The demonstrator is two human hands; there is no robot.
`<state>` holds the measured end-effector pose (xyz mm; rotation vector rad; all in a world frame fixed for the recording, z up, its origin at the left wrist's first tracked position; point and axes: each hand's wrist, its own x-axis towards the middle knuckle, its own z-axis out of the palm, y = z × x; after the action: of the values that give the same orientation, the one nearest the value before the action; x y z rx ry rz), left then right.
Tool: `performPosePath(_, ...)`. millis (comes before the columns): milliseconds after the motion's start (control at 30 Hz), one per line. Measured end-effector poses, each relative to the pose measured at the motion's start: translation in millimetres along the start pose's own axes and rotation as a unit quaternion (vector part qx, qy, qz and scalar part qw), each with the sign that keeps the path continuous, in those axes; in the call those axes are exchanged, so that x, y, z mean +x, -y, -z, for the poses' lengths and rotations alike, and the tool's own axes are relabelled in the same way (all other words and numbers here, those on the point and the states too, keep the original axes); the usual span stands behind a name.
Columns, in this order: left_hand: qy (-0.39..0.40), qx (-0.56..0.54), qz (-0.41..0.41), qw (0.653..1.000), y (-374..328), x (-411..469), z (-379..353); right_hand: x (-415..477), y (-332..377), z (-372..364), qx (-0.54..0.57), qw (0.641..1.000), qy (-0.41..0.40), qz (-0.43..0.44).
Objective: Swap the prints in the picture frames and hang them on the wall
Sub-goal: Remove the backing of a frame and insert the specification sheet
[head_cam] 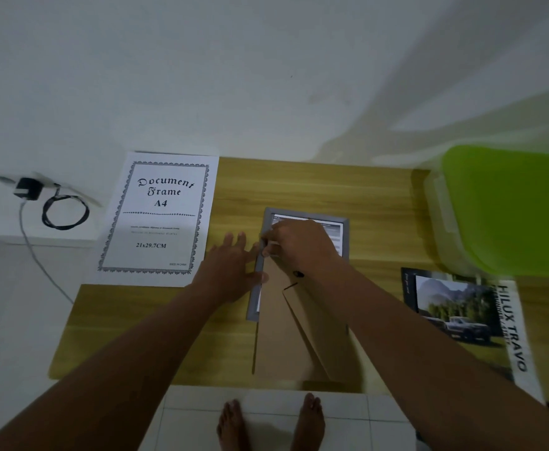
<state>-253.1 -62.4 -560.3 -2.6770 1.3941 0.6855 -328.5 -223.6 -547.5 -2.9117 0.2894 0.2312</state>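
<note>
A grey picture frame (345, 224) lies face down on the wooden table (299, 183). Its brown cardboard backing (283, 336) with a fold-out stand is partly lifted off, so a print shows inside at the frame's far end. My left hand (231, 271) lies flat with straight fingers against the frame's left edge. My right hand (299, 245) pinches the top left of the backing near the frame's left rail. A white "Document Frame A4" sheet (159, 219) lies at the table's left. A truck print marked "HILUX TRAVO" (461, 314) lies at the right.
A green-lidded plastic box (510, 209) stands at the table's far right corner. A black charger with a coiled cable (61, 206) sits on a white ledge to the left. The white wall (266, 76) rises behind the table. My bare feet (270, 421) stand on floor tiles.
</note>
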Motion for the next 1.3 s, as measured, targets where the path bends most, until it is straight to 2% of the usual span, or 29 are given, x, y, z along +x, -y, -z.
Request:
performPosePath(167,0.007,-0.038,0.008,0.999,0,0,3,-76,18,12,0.107,0.982,-0.086,-0.133)
performPosePath(200,0.012,-0.049,0.010,0.999,0,0,3,-100,29,11,0.111,0.981,-0.084,-0.136)
performPosePath(300,0.019,-0.054,0.008,0.998,1,-1,5,-148,57,-4,0.077,0.991,-0.003,-0.108)
performPosePath(400,0.030,-0.025,-0.008,0.999,3,0,7,-165,64,-27,0.067,0.983,0.064,-0.157)
performPosePath(567,0.049,-0.005,-0.013,0.999,4,0,9,-158,65,-47,0.090,0.976,0.020,-0.195)
performPosePath(667,0.048,0.005,-0.018,0.999,4,-1,11,-151,66,-43,0.087,0.972,0.034,-0.215)
performPosePath(900,0.047,0.011,-0.028,0.998,4,-4,14,-147,75,-46,0.034,0.966,-0.048,-0.251)
performPosePath(1100,0.041,0.012,-0.033,0.999,4,-5,13,-146,79,-50,0.050,0.949,-0.144,-0.277)
performPosePath(1300,0.038,0.012,-0.034,0.999,4,-5,13,-143,81,-54,0.073,0.933,-0.186,-0.298)
